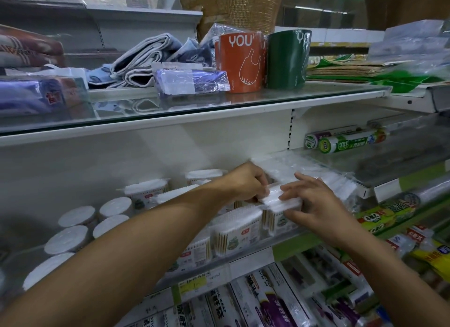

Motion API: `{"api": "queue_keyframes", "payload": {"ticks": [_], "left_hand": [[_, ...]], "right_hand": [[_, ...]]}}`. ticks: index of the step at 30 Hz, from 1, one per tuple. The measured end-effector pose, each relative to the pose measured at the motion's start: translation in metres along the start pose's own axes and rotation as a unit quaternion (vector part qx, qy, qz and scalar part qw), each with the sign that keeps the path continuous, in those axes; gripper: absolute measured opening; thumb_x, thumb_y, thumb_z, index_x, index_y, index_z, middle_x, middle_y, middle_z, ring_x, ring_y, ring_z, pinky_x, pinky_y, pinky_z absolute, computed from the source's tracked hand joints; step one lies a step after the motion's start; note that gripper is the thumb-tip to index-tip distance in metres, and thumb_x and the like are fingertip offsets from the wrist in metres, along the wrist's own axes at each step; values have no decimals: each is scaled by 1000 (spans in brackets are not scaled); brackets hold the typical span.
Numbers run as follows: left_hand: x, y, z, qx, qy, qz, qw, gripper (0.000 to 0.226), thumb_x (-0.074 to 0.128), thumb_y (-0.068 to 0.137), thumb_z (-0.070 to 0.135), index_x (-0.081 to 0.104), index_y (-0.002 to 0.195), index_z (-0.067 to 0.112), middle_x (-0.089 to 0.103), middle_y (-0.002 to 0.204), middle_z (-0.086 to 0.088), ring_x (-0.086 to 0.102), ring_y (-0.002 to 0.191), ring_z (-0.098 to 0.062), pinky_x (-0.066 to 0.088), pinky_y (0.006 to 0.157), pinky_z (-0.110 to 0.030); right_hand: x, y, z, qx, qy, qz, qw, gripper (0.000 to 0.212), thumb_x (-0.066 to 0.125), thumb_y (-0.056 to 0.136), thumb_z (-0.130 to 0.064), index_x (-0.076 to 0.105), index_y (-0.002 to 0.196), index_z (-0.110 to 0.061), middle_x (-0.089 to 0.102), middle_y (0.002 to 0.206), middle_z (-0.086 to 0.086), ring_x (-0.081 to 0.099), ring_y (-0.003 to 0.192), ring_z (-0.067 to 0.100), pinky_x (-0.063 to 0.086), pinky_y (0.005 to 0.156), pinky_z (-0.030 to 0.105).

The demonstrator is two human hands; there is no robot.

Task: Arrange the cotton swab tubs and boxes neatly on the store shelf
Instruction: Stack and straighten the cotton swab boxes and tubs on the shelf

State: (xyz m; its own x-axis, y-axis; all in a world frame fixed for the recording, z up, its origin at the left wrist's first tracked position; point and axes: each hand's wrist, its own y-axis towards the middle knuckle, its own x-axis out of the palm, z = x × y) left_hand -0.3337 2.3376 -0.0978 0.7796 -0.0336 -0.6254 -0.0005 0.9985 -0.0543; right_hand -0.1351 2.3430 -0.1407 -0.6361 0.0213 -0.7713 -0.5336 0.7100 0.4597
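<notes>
Both my hands meet on a clear cotton swab box (282, 201) that sits on top of other swab boxes on the middle shelf (243, 259). My left hand (246, 183) grips its left end with curled fingers. My right hand (314, 202) presses its right side and top with fingers spread. Below it stand a front swab box (236, 231) and a lower one (194, 253). Several round white-lidded swab tubs (75, 226) fill the left of the shelf. More swab boxes (146, 190) stand at the back. Bagged swab packs (328, 178) lie to the right.
The glass shelf (194, 107) above carries folded towels, a wrapped pack, and orange (239, 63) and green (287, 58) bag rolls. Cling film rolls (345, 141) lie on the right shelf. Boxed plastic wrap (267, 302) fills the shelf below.
</notes>
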Motion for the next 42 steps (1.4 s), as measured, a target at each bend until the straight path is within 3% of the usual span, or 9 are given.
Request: {"api": "queue_keyframes", "payload": {"ticks": [3, 7, 13, 16, 22, 26, 34, 37, 42], "left_hand": [[-1, -3, 2, 2, 15, -12, 1000, 2, 69, 86, 9, 69, 85, 9, 71, 91, -15, 68, 87, -27, 57, 86, -49], [-15, -13, 11, -6, -38, -17, 999, 12, 66, 89, 9, 71, 99, 5, 72, 101, -14, 69, 93, -24, 58, 86, -35], [-63, -35, 9, 43, -184, 77, 979, 15, 59, 88, -7, 65, 101, -2, 71, 100, -25, 71, 92, -35, 60, 80, -37], [-82, -44, -6, 51, -178, 134, 974, 17, 61, 83, -11, 66, 98, -2, 71, 97, -26, 70, 93, -38, 60, 82, -39], [-96, -52, -38, 9, -63, 195, 979, 15, 71, 80, 5, 71, 83, 19, 72, 98, -14, 67, 95, -30, 56, 84, -41], [-97, -55, -54, 14, 0, 193, 981, 22, 66, 82, -1, 73, 101, 8, 72, 104, -13, 67, 100, -28, 55, 92, -40], [-100, -69, -71, 20, 253, 107, 961, 35, 55, 93, 12, 63, 127, 17, 65, 125, -4, 59, 114, -21, 43, 94, -22], [-103, -73, -79, 11, 287, 93, 953, 34, 51, 92, 7, 68, 119, 18, 68, 119, -1, 60, 112, -21, 42, 87, -22], [-108, -77, -86, 6, 314, 90, 945, 35, 51, 82, -7, 71, 99, 16, 70, 99, 0, 63, 100, -24, 50, 81, -30]], "right_hand": [[0, -1, -1, 5, -2, -6, 1000, 30, 78, 76, -28, 64, 101, -40, 56, 129, -16, 25, 140, 6, 21, 116, 48], [-2, 0, -4, 1, -1, -24, 1000, 34, 79, 75, -31, 62, 103, -43, 52, 130, -20, 21, 141, 3, 21, 117, 41], [-12, 2, -15, -4, 18, -37, 999, 55, 66, 77, -7, 57, 120, -40, 42, 145, -14, 14, 144, 2, 19, 118, 44], [-13, 11, -31, -25, 30, -17, 999, 52, 60, 79, -13, 56, 124, -39, 40, 147, -14, 14, 144, 3, 18, 118, 43], [-3, 48, -63, -47, -8, -4, 999, 39, 64, 89, -24, 58, 126, -35, 49, 143, -7, 20, 145, 10, 19, 117, 47], [14, 77, -78, -3, -94, -54, 994, 41, 60, 90, -42, 57, 130, -33, 50, 143, 1, 34, 139, 18, 28, 115, 41], [41, 99, -95, 8, -196, -173, 965, 34, 62, 85, -50, 64, 113, -31, 68, 108, -2, 61, 95, 23, 50, 78, 33], [47, 100, -93, 8, -211, -194, 958, 21, 67, 83, -44, 64, 98, -30, 67, 95, -2, 59, 83, 21, 38, 59, 27], [49, 100, -88, -3, -202, -189, 961, 18, 71, 81, -38, 65, 95, -29, 67, 93, -2, 60, 83, 21, 38, 62, 28]]}}
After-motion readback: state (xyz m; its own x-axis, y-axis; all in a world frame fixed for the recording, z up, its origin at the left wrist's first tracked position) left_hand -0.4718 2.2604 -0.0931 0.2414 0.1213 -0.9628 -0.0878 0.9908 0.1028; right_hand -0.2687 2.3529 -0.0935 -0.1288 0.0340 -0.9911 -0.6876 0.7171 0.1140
